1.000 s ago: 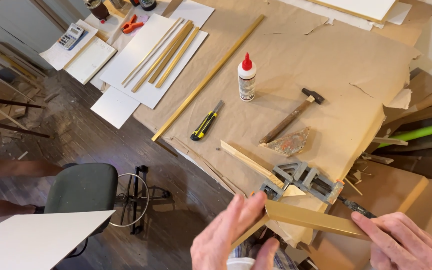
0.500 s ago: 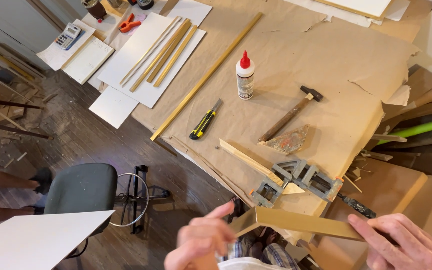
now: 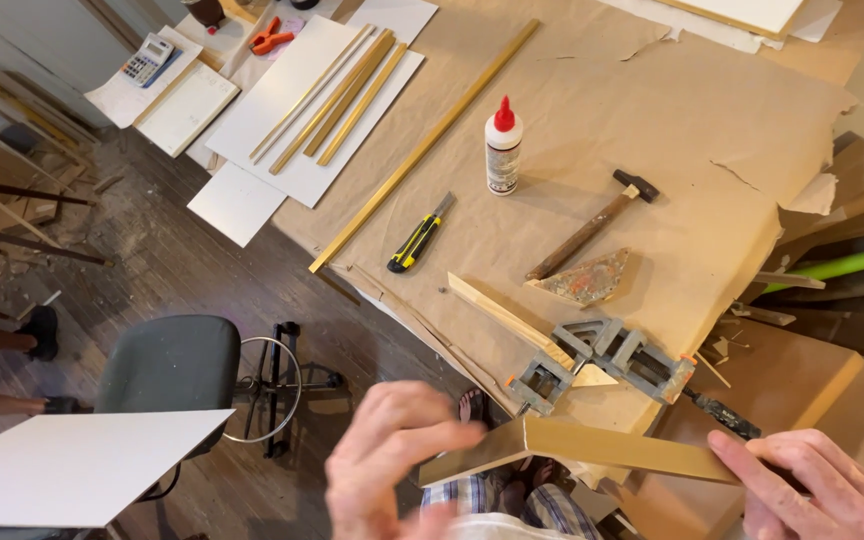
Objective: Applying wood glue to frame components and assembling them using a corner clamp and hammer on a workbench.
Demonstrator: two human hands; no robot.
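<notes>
The person holds a gold mitred frame corner (image 3: 592, 448) low in the view, just off the near edge of the bench (image 3: 652, 150), which is covered in brown paper. The right hand (image 3: 822, 490), at about 4 o'clock in the view, has its grip clamped on the long arm of the frame corner, fingers lying over the top face. The left hand (image 3: 402, 460), at about 6 o'clock, is blurred; its fingers are curled toward the short arm by the joint, and the grip seems to be together on that piece, though the blur leaves this unsure. Just above the frame corner, at 12 o'clock from it, a grey corner clamp (image 3: 602, 360) sits at the bench edge with a pale wood strip (image 3: 507, 320) in it. Further up lie a wooden-handled hammer (image 3: 592, 225), a white glue bottle with a red cap (image 3: 502, 145) and a yellow-and-black utility knife (image 3: 417, 235). A long gold moulding (image 3: 422, 150) runs diagonally toward 1 o'clock. At 8 o'clock on the floor stands a grey stool (image 3: 172, 365)
</notes>
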